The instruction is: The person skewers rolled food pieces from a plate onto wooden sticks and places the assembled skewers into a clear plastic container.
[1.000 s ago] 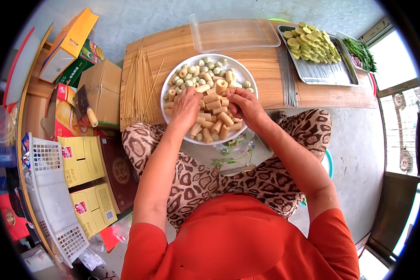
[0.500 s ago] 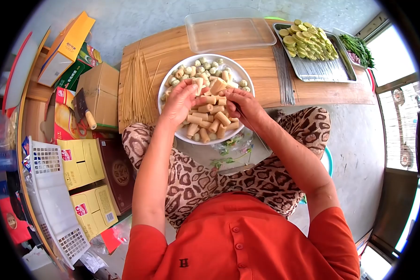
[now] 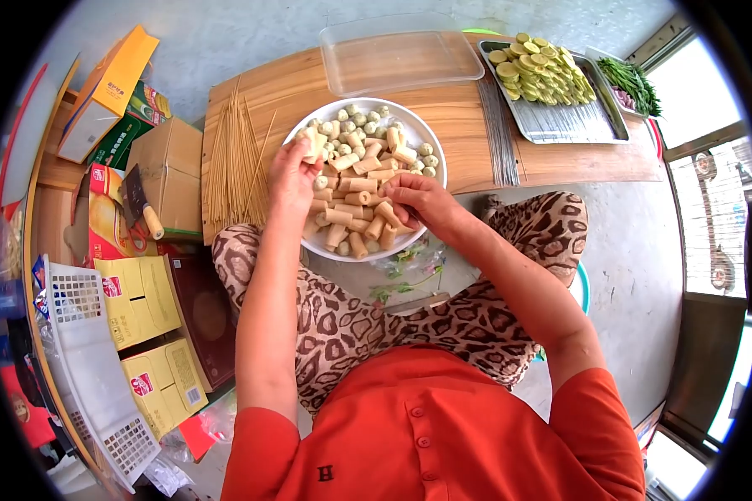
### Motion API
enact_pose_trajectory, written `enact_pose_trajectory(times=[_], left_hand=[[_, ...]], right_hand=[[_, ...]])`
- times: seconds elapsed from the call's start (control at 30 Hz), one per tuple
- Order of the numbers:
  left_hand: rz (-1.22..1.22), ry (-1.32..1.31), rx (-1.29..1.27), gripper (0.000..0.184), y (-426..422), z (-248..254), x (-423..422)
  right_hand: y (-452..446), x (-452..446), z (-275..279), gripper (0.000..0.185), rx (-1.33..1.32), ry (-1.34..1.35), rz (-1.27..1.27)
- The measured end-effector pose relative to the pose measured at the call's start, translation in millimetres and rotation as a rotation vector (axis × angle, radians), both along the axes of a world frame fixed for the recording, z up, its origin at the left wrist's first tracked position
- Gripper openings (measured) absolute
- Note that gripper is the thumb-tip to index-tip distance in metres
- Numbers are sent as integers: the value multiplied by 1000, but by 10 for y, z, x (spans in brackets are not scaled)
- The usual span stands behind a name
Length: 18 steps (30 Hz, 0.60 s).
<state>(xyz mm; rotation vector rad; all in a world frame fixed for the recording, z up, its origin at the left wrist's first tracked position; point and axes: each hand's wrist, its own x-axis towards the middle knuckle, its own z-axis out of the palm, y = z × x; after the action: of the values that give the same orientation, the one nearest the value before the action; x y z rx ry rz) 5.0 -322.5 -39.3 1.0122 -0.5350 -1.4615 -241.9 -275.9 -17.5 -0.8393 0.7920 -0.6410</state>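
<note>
A round white tray (image 3: 433, 134) holds many short beige tubes (image 3: 361, 199) at the near side and pale green-speckled balls (image 3: 361, 119) at the far side. Over the tray's left rim, my left hand (image 3: 292, 175) pinches a pale, light-coloured piece (image 3: 313, 144). My right hand (image 3: 422, 200) is at the tray's right side, fingers closed and bent down against the beige tubes; what its fingertips hold, if anything, is hidden. Thin wooden skewers (image 3: 235, 167) lie left of the tray.
Behind the tray lies a clear plastic container (image 3: 401, 54). Thin metal skewers (image 3: 499, 134) lie beside a metal tray (image 3: 560, 125) of green slices (image 3: 543, 73). Green vegetables (image 3: 629, 85) are at the far right. Cartons (image 3: 165, 171), a cleaver (image 3: 139, 200) and a white basket (image 3: 88, 351) stand left.
My left hand has moved left to the tray's rim, lifting a pale piece off the pile. My right hand has moved slightly down and left, over the tubes.
</note>
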Motion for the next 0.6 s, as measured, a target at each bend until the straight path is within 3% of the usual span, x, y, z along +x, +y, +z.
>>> enact_pose_trajectory(times=[0.07, 0.2, 0.27, 0.4, 0.6], left_hand=[[67, -46, 29, 23, -8, -53, 45], [-38, -181, 46, 21, 125, 21, -114], [-107, -375, 58, 20, 142, -56, -176], [-187, -500, 15, 19, 199, -20, -266], [-231, -887, -120, 21, 255, -51, -356]], right_hand=[[-72, -69, -73, 13, -8, 69, -121], [-462, -283, -397, 21, 6, 124, -416], [-614, -301, -475, 26, -6, 181, -468], [-809, -345, -601, 40, -21, 229, -574], [-1056, -582, -711, 41, 35, 351, -646]])
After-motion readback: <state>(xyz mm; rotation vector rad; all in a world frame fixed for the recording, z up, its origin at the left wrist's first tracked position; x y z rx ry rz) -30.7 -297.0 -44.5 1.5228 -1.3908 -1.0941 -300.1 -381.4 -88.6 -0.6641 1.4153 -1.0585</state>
